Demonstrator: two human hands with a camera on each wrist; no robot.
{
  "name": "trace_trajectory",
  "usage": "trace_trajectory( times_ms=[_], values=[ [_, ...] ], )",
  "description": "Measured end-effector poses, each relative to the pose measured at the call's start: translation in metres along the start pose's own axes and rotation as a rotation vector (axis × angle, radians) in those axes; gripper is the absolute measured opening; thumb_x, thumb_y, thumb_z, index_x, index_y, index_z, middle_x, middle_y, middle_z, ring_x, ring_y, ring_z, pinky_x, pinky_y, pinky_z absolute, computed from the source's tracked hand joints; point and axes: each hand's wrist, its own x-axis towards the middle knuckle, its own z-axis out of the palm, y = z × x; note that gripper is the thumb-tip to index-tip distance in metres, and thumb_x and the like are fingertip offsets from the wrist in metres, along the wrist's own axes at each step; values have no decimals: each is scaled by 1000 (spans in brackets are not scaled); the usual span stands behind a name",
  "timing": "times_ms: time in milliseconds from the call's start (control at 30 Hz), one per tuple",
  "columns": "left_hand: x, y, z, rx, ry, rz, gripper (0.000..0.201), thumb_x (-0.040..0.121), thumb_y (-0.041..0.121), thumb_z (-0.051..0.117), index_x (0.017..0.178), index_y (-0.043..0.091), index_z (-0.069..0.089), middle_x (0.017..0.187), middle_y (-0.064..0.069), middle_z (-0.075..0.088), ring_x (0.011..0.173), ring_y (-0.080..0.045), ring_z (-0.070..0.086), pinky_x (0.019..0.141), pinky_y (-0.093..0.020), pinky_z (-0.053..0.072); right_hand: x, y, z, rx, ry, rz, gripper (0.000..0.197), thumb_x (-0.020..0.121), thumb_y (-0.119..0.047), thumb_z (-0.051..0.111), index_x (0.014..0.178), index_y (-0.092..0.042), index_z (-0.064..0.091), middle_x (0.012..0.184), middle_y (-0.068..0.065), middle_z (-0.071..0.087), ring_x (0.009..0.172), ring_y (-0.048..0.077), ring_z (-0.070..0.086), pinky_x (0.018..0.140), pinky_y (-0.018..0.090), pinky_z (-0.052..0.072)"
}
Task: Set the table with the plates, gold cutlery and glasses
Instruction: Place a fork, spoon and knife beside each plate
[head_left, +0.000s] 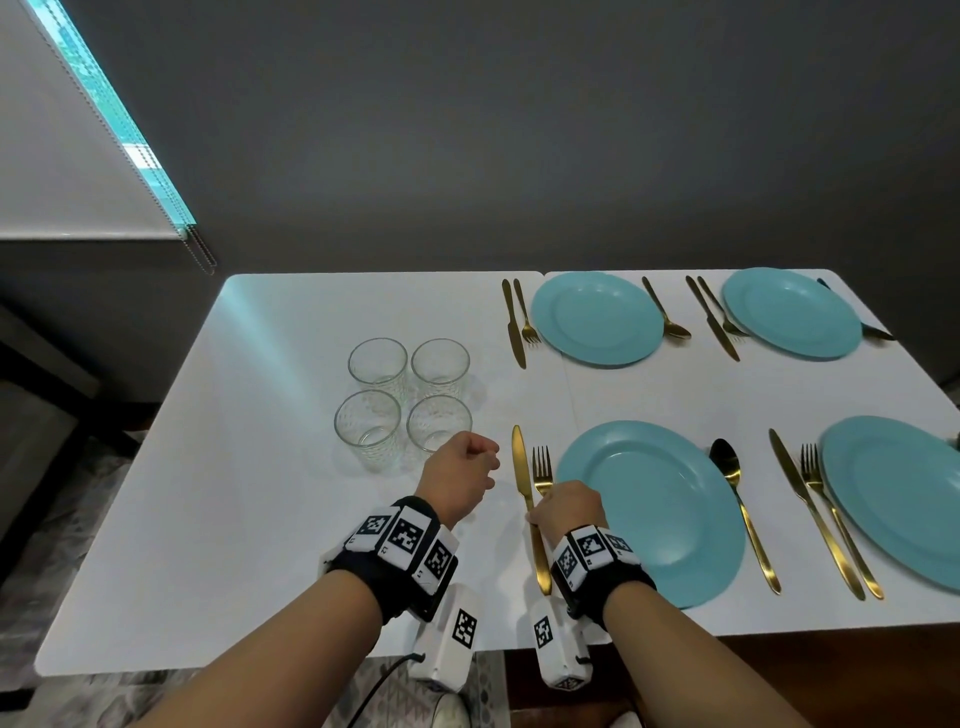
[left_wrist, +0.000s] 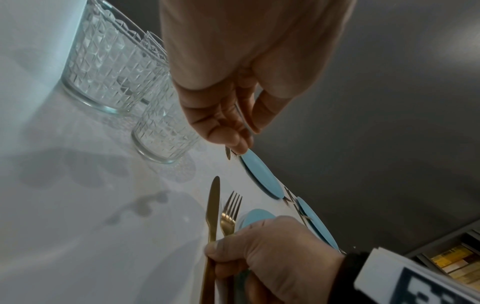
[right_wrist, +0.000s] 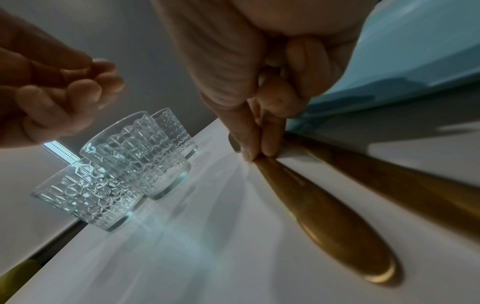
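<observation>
A gold knife (head_left: 521, 467) and gold fork (head_left: 542, 465) lie side by side, left of the near teal plate (head_left: 665, 509). My right hand (head_left: 540, 512) sits low over their handles. In the right wrist view its thumb and forefinger (right_wrist: 255, 152) pinch the knife handle (right_wrist: 324, 222), which lies flat on the table; the fork handle (right_wrist: 389, 181) runs beside it. My left hand (head_left: 483, 470) hovers just left of the knife, fingers curled in, holding nothing. Several patterned glasses (head_left: 402, 400) stand grouped behind it. A gold spoon (head_left: 737, 499) lies right of the plate.
Three more teal plates with gold cutlery beside them are laid out: far middle (head_left: 597, 317), far right (head_left: 792, 312) and near right (head_left: 898, 499). The white table (head_left: 208, 493) ends at a front edge just behind my wrists. A window blind (head_left: 78, 156) hangs at left.
</observation>
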Motion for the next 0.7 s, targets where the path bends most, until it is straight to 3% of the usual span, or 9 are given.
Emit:
trace_trajectory(
  times_ms=[167,500,700],
  values=[
    [-1,1,1,6,-4,5,12,93,11,45,94,17,55,84,4,60,66,-10,55,57,-20,40,-3,2,-1,18,0,-4,23,85,-28,65,97,-9,70,98,5,71,89,20,67,65,21,45],
    [-2,0,2,-10,-7,-7,12,91,10,46,92,18,56,84,3,60,65,-11,54,57,-21,39,-3,6,-2,47,7,8,20,83,-25,63,95,-10,72,94,4,71,72,18,57,64,21,46],
    [-2,0,1,-7,-2,-7,14,91,10,46,89,20,55,85,3,60,65,-10,55,58,-21,41,-4,6,-4,46,-3,0,25,83,-30,66,96,-10,72,96,4,71,78,18,62,68,23,50]
  ],
)
